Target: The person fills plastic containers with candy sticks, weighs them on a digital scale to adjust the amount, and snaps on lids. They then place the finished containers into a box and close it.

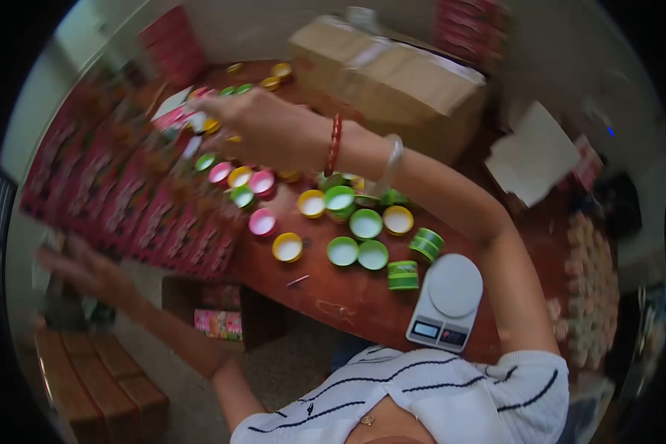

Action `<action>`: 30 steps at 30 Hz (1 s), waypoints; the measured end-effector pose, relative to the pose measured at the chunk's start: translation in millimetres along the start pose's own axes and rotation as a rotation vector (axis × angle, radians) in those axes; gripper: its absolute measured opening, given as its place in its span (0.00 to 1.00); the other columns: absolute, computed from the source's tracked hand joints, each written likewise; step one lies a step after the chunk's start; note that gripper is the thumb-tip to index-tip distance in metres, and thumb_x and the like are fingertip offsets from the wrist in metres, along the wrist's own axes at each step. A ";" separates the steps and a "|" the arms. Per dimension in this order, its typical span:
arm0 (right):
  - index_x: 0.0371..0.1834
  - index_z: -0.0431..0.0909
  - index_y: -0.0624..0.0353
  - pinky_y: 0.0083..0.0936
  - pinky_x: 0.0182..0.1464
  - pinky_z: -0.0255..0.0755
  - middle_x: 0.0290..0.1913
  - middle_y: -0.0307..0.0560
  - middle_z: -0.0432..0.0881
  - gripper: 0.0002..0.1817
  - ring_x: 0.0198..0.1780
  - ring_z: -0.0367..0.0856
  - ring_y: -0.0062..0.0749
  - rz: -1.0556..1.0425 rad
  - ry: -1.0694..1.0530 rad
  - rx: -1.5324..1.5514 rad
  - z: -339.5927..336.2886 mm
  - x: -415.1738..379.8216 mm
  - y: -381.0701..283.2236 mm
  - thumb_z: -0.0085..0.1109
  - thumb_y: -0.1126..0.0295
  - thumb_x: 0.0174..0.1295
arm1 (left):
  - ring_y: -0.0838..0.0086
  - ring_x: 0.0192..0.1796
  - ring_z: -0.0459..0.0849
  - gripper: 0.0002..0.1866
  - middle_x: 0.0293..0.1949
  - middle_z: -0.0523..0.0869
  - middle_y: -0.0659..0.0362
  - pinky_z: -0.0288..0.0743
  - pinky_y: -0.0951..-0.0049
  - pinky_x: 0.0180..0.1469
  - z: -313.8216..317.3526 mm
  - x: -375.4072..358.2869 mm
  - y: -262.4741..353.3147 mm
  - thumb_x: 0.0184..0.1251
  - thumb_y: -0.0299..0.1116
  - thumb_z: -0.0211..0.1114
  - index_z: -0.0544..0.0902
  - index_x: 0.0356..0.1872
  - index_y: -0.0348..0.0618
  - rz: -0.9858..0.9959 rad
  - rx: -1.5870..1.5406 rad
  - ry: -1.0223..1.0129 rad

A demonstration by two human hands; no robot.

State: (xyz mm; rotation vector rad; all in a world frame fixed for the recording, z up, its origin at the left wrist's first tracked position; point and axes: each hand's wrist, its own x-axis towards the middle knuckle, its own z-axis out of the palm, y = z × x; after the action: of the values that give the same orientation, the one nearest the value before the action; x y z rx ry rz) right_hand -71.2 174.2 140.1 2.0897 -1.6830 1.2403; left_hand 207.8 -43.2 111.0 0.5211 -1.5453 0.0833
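My right hand (255, 126) reaches across the table to the far left, a red bracelet and a pale bangle on its wrist. Its fingers are curled close to a pink-and-white piece (172, 115); blur hides what they grip. My left hand (85, 270), also blurred, is stretched out with its fingers extended at the lower edge of a wide row of pink printed packs (137, 196). Below my right forearm stand small round tubs with white insides, among them a green tub (365, 223), a yellow tub (287, 247) and a pink tub (262, 222).
A white digital scale (451, 292) stands near the table's front edge beside tipped green tubs (402, 275). A large cardboard box (392, 74) sits at the back. Many pale round pieces (592, 292) are massed at the right. A carton (255, 314) is under the table.
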 end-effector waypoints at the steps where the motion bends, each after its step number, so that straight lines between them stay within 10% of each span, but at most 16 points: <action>1: 0.64 0.79 0.63 0.46 0.57 0.81 0.47 0.60 0.88 0.24 0.50 0.88 0.58 -0.249 0.217 -0.234 -6.9 -46.3 10.3 0.68 0.63 0.69 | 0.50 0.82 0.66 0.38 0.80 0.65 0.37 0.59 0.56 0.83 -1.9 -10.0 26.2 0.88 0.49 0.54 0.56 0.83 0.31 -0.038 -0.106 0.068; 7: 0.60 0.85 0.63 0.39 0.67 0.78 0.58 0.56 0.89 0.24 0.63 0.86 0.50 0.917 0.313 -0.593 -159.4 -334.3 -15.2 0.75 0.65 0.64 | 0.57 0.68 0.83 0.29 0.66 0.84 0.42 0.74 0.57 0.73 12.4 -95.6 110.5 0.90 0.46 0.50 0.70 0.75 0.30 -0.129 -0.606 -0.430; 12: 0.66 0.78 0.66 0.44 0.69 0.73 0.63 0.59 0.84 0.34 0.70 0.75 0.61 1.013 0.145 -1.281 -194.0 -508.8 20.9 0.80 0.69 0.55 | 0.66 0.59 0.89 0.21 0.58 0.91 0.49 0.81 0.64 0.62 68.6 -151.1 242.1 0.82 0.24 0.58 0.78 0.72 0.40 -0.141 -0.768 -0.890; 17: 0.38 0.84 0.62 0.42 0.57 0.78 0.42 0.54 0.84 0.11 0.54 0.79 0.55 0.995 0.070 -0.746 -217.2 -552.0 9.9 0.61 0.87 0.55 | 0.60 0.56 0.91 0.20 0.53 0.92 0.50 0.82 0.65 0.58 80.4 -183.5 337.8 0.73 0.21 0.66 0.85 0.64 0.42 0.195 -0.947 -1.175; 20: 0.38 0.85 0.61 0.41 0.56 0.80 0.43 0.55 0.85 0.09 0.55 0.81 0.52 1.124 0.073 -0.625 -197.7 -540.4 -53.3 0.61 0.85 0.58 | 0.62 0.53 0.92 0.19 0.49 0.93 0.52 0.84 0.64 0.54 79.7 -206.1 364.1 0.72 0.21 0.67 0.86 0.63 0.44 0.226 -1.043 -1.338; 24: 0.62 0.82 0.59 0.42 0.76 0.69 0.68 0.53 0.79 0.25 0.75 0.70 0.52 0.923 0.131 -0.770 -164.5 -529.0 -118.3 0.73 0.75 0.59 | 0.63 0.50 0.93 0.20 0.47 0.93 0.53 0.85 0.64 0.52 84.7 -227.2 393.7 0.72 0.21 0.68 0.86 0.63 0.44 0.372 -1.082 -1.426; 27: 0.77 0.72 0.56 0.52 0.83 0.57 0.75 0.55 0.73 0.41 0.83 0.60 0.54 1.245 0.372 -1.023 -168.7 -536.9 -179.5 0.79 0.67 0.57 | 0.64 0.51 0.93 0.20 0.48 0.93 0.52 0.84 0.64 0.54 86.7 -226.6 400.4 0.72 0.20 0.67 0.86 0.63 0.44 0.369 -1.054 -1.496; 30: 0.76 0.71 0.57 0.60 0.82 0.52 0.70 0.60 0.75 0.46 0.79 0.65 0.59 1.956 0.119 -1.205 -173.7 -586.5 -219.7 0.83 0.66 0.52 | 0.63 0.53 0.93 0.19 0.49 0.93 0.51 0.84 0.65 0.56 96.2 -227.0 383.1 0.72 0.20 0.67 0.86 0.62 0.43 0.274 -1.049 -1.472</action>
State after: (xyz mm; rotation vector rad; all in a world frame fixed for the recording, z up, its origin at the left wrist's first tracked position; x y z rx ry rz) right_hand 32.4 776.5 -81.0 -0.6497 -2.9161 0.0139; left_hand -34.3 323.1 -10.6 -0.6807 -2.6989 -1.0701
